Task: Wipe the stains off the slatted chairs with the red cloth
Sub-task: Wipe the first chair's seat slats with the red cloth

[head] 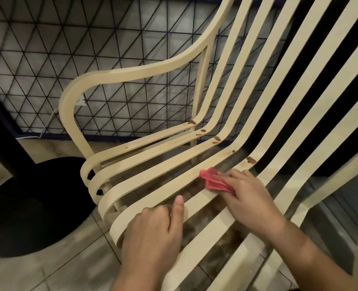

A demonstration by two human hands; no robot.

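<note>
**Cloth on a seat slat, stains up at the bend**

The chair [119, 78] faces me with its front at lower left. Its slats [153, 173] run long from the curled front ends near me, up and right across the seat, then bend and climb into the back at upper right.

My right hand [247, 200] lies over the folded cloth [210, 180] on a seat slat. My fingers lie together and nearly straight on top of it, pressing it down; my thumb is hidden. The cloth's free corner sticks out past my fingertips and points up and left, across the slat rather than along it.

My left hand [153, 234] grips the front end of a slat, fingers curled round it, thumb lying straight along the top.

Brown stains [250, 159] dot the slats in a row at the seat's bend; the nearest is near the cloth, up and right of it.

Behind the chair stands a black wire mesh [37, 55].
</note>
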